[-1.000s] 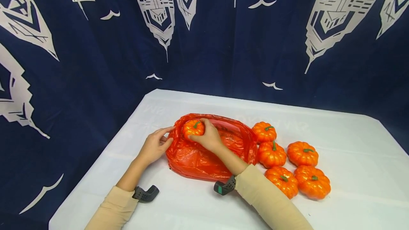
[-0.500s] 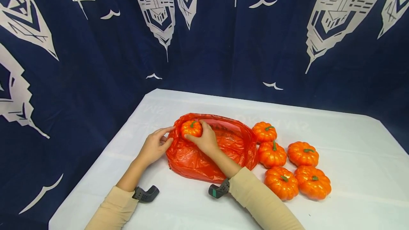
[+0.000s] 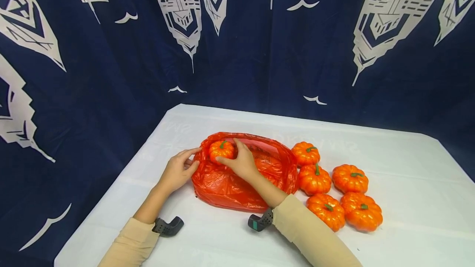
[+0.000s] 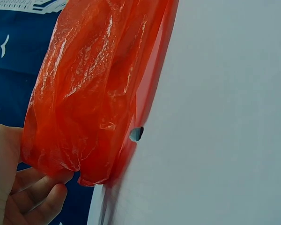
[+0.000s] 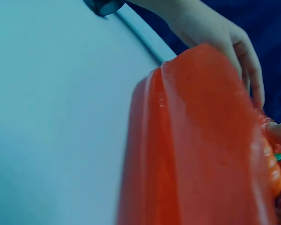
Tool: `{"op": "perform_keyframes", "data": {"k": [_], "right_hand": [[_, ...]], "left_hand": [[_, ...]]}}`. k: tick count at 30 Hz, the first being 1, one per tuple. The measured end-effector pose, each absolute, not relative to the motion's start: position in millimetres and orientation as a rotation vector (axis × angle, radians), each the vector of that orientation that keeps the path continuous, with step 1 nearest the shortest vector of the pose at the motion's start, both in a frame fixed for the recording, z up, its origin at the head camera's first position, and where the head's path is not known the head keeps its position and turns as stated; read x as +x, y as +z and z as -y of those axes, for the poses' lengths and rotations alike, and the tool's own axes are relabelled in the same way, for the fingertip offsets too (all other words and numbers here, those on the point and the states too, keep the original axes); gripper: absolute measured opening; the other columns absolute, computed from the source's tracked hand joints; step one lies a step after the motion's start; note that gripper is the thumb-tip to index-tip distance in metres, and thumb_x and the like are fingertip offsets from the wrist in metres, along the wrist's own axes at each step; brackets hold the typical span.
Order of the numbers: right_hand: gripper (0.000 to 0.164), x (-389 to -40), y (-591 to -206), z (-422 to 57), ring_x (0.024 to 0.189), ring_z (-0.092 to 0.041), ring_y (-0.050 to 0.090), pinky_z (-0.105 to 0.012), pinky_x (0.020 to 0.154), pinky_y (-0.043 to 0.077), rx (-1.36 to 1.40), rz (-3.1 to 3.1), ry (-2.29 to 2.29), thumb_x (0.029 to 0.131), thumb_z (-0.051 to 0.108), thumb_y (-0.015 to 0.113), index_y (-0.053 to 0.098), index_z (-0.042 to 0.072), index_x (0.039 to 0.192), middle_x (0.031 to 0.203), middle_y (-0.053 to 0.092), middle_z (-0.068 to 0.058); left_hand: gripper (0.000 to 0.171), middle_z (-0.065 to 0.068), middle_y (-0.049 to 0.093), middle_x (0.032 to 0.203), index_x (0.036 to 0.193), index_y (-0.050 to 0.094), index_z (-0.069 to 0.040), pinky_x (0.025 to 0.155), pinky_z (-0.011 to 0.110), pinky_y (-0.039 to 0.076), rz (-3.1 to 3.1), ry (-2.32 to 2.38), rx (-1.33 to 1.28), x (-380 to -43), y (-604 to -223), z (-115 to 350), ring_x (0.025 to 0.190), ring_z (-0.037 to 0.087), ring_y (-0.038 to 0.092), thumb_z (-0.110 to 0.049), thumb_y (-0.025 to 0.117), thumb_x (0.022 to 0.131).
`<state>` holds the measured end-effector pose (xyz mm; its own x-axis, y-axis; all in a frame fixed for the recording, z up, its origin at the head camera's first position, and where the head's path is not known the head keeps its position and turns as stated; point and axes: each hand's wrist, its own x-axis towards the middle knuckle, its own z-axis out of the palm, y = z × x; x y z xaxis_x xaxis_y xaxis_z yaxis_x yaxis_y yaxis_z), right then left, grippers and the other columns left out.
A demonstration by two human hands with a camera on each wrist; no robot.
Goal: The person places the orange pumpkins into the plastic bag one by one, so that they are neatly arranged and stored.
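Note:
A red plastic bag (image 3: 230,190) lies on the table with its mouth spread wide. At its left edge my left hand (image 3: 178,172) pinches the rim, and the left wrist view has the fingers and thumb on either side of the film. Inside the mouth, near that same edge, my right hand (image 3: 241,162) grips a small orange pumpkin (image 3: 221,151) with a green stem, thumb at the front and fingers behind. In the right wrist view the bag's side (image 5: 201,140) covers most of the pumpkin (image 5: 274,173) and of the right hand.
Right of the bag sit several more pumpkins: one at the back (image 3: 306,153), one touching the bag (image 3: 314,179), others further right (image 3: 350,178) and nearer the front (image 3: 361,212). A dark blue patterned curtain (image 3: 237,73) hangs behind the white table (image 3: 415,168).
My right hand has shifted the pumpkin slightly left and lower in the bag's mouth, closer to the left rim. The left hand stays at the rim.

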<state>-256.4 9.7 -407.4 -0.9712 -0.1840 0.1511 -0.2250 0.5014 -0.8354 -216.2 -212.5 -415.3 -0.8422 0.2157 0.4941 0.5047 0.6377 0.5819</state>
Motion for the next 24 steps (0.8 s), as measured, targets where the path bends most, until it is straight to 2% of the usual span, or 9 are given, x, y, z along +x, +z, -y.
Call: {"op": "perform_keyframes", "data": {"k": [11, 24], "right_hand": [[0.081, -242, -387, -37, 0.131, -0.034, 0.044, -0.050, 0.105, 0.039, 0.372, 2.698, 1.535, 0.080, 0.039, 0.080, 0.044, 0.006, 0.144, 0.143, 0.049, -0.014], [0.067, -217, -356, -88, 0.126, -0.034, 0.050, -0.051, 0.101, 0.043, 0.488, 2.587, 1.671, 0.084, 0.034, 0.077, 0.051, 0.006, 0.139, 0.136, 0.055, -0.014]], "left_hand": [[0.040, 0.017, 0.064, 0.120, 0.128, 0.062, -0.003, 0.071, 0.035, 0.057, 2.489, -1.052, -0.551, -215, -415, 213, 0.078, 0.020, 0.066, -0.004, 0.067, 0.088], [0.039, 0.017, 0.064, 0.119, 0.128, 0.062, -0.003, 0.071, 0.037, 0.057, 2.495, -1.057, -0.542, -214, -414, 211, 0.078, 0.022, 0.066, -0.004, 0.067, 0.089]]}}
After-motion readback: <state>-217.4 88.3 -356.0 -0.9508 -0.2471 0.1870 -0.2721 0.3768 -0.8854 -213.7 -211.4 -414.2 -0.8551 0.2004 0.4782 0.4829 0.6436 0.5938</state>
